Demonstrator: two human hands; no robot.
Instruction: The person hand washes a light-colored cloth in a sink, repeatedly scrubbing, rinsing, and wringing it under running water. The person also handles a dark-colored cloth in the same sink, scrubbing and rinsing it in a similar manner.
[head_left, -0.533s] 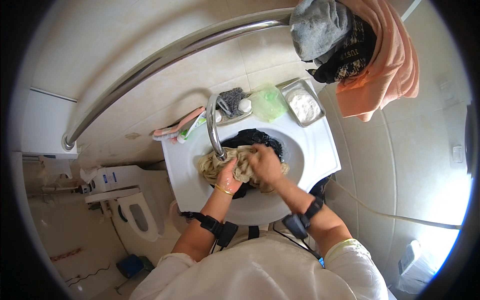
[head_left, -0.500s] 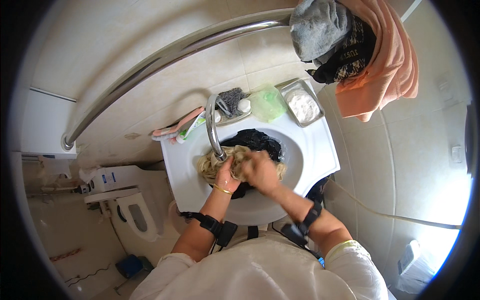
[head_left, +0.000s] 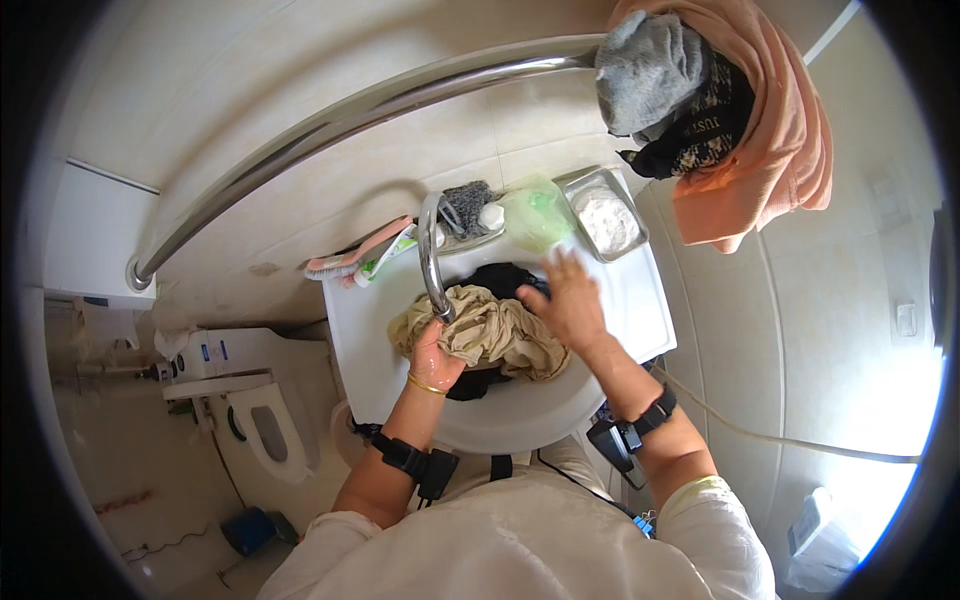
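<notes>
A bunched beige cloth garment (head_left: 505,332) lies in the white washbasin (head_left: 530,412), on top of a black cloth (head_left: 500,275). My left hand (head_left: 438,358) grips the beige garment at its left end, below the curved chrome faucet (head_left: 430,255); part of its fingers is hidden by the cloth. Off the garment, my right hand (head_left: 575,308) hovers over the basin's right side, fingers spread and nothing in them. Beyond its fingertips stands a metal tray of white powder (head_left: 606,218).
Along the basin's back ledge lie a pink brush (head_left: 360,250), a tube (head_left: 388,255), a grey scrubbing cloth (head_left: 467,205) and a pale green plastic bag (head_left: 538,212). A chrome rail (head_left: 370,115) crosses the wall, with an orange towel (head_left: 765,150) hanging at right. At left stands a toilet (head_left: 270,430).
My right hand has left the beige garment and moved right and away from me, its fingers spreading. The garment now lies more spread out to the right; my left hand stays on it.
</notes>
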